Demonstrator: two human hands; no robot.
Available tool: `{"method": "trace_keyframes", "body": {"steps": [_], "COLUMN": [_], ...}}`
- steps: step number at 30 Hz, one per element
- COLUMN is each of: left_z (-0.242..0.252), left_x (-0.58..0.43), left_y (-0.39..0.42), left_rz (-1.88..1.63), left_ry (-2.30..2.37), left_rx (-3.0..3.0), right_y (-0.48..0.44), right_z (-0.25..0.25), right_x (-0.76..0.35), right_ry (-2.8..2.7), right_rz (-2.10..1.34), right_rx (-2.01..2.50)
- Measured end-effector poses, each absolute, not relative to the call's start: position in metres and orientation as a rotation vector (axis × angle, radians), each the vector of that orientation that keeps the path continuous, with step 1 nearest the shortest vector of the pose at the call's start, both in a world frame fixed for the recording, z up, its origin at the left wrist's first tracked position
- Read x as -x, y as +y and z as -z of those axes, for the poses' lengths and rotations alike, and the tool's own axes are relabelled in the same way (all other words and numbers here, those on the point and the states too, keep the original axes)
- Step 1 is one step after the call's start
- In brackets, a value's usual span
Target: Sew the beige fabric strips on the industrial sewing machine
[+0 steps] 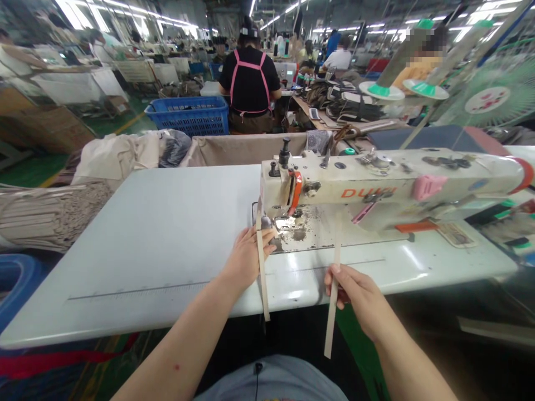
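Note:
The sewing machine stands on a pale table, its head above a worn metal bed. My left hand lies flat by the presser foot, fingers stretched over the edge of the bed. Across the back of that hand runs a narrow beige strip, hanging down from beside the machine head past the table's front edge. Whatever is under the left fingers is hidden. Farther right, my right hand pinches a second beige strip between thumb and fingers; its lower end dangles past the table edge.
A printed ruler line crosses the white tabletop. Bundled beige fabric pieces lie at the left, above a blue tub. Behind the table are a fabric-lined bin, a blue basket and a seated person. A fan stands right.

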State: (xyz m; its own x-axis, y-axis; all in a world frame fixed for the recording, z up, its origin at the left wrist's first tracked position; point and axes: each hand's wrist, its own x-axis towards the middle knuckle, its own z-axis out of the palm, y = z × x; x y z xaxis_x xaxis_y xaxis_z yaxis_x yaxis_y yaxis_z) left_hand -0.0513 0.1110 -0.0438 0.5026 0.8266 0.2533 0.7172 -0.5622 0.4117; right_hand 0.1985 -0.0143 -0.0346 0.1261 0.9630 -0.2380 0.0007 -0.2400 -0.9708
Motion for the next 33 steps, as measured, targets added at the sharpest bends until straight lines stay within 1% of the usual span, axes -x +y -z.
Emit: {"method": "trace_keyframes", "body": {"steps": [4, 7, 12, 19, 25, 30, 33], "left_z": [0.040, 0.038, 0.038, 0.046, 0.055, 0.043, 0.035], "left_x": [0.049, 0.047, 0.043, 0.045, 0.050, 0.038, 0.030], "left_y": [0.115, 0.118, 0.121, 0.124, 0.168, 0.208, 0.221], "left_rz": [-0.543, -0.520, -0.530, -0.575, -0.695, -0.765, -0.734], "left_ry": [1.359, 1.396, 1.453, 1.478, 1.359, 1.268, 1.284], "left_rx": [-2.471, -2.458, -2.464, -2.467, -2.441, -2.415, -2.399], "right_y": [-0.016, -0.014, -0.014, -0.015, -0.012, 0.002, 0.012], "right_z": [0.043, 0.047, 0.046, 0.052, 0.047, 0.040, 0.037], "right_x": [-0.195, -0.193, -0.186, -0.176, -0.158, -0.139, -0.133], "right_ry": [-1.084, -1.103, -1.137, -1.173, -1.425, -1.578, -1.593], "right_rz": [-1.209, -1.222, -1.205, -1.188, -1.059, -0.977, -0.938], "right_rx": [1.513, 1.512, 1.461, 1.517, 1.512, 1.497, 1.531]}}
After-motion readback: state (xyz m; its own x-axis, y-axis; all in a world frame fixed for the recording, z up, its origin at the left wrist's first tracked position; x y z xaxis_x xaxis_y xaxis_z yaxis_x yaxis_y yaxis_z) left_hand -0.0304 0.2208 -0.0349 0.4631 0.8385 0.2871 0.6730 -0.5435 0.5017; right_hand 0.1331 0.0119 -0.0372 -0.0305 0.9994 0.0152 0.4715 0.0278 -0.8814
